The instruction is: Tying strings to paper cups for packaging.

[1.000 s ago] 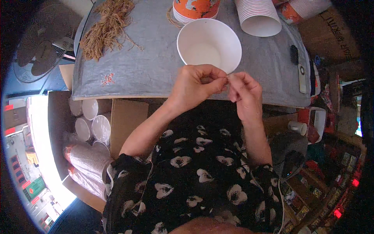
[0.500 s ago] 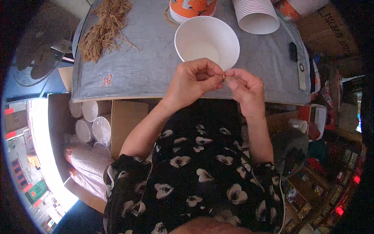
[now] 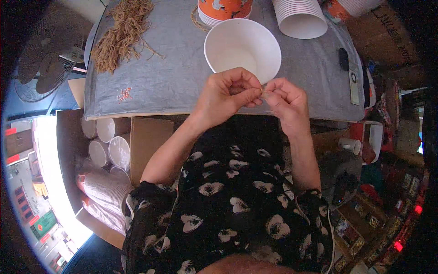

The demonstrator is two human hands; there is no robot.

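Both my hands meet just in front of a white paper bucket (image 3: 244, 43), which leans so that its open mouth faces me. My left hand (image 3: 227, 95) is closed in a pinch, and the fingertips of my right hand (image 3: 289, 102) pinch right beside it. Between them shows a tiny bit of tan twine (image 3: 262, 91); the fingers hide most of it. A small hole marks the bucket's far rim. Behind it stands an orange patterned bucket (image 3: 224, 9) with white rims under it. A frayed bundle of brown twine (image 3: 122, 36) lies at the far left.
Small red and white bits (image 3: 123, 95) lie on the grey tablecloth (image 3: 159, 91). At the far right is a stack of white buckets (image 3: 302, 20), with a slim white device (image 3: 353, 86) near the edge. Wrapped bucket stacks (image 3: 107, 196) fill a carton lower left. A fan (image 3: 48, 68) stands left.
My right hand's fingers have shifted slightly at the pinch, the index finger curling more. My left hand and the bucket stay nearly where they were.
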